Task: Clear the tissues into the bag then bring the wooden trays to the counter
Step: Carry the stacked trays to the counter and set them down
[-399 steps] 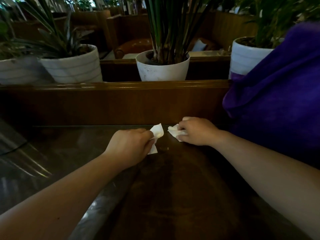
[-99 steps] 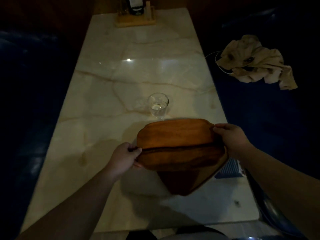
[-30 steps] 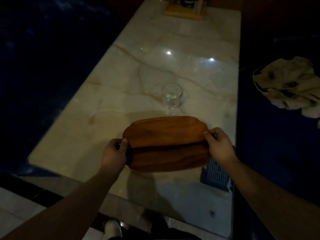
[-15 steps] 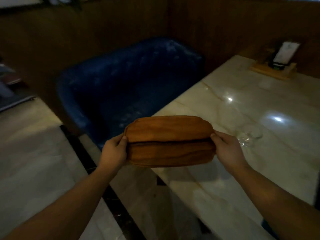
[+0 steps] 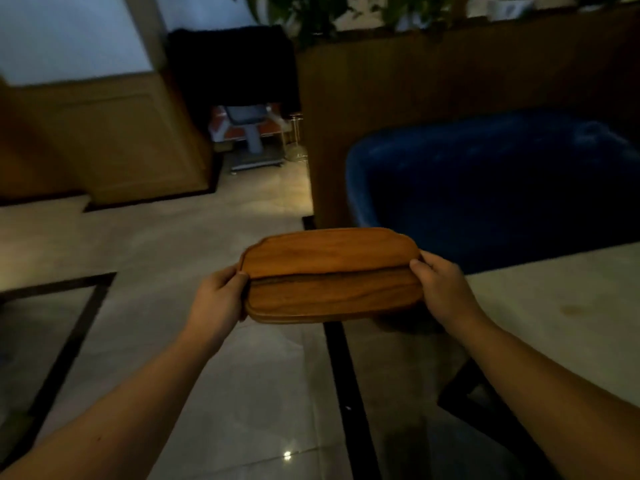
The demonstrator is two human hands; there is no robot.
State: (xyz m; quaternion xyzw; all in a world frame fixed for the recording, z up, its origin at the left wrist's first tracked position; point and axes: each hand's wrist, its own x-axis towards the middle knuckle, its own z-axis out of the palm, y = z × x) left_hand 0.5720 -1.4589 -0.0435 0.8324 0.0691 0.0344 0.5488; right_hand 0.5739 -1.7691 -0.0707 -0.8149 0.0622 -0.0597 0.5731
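Wood: two wooden trays, stacked, held in the air above the tiled floor.
Hands: left hand clamped on left end; right hand clamped on right end.
Right side: pale marble surface, blue armchair behind it.

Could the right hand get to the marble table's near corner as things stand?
Probably not freely: the right hand is clamped on the wooden trays, shared with the left hand. The table lies close beside it, nothing between.
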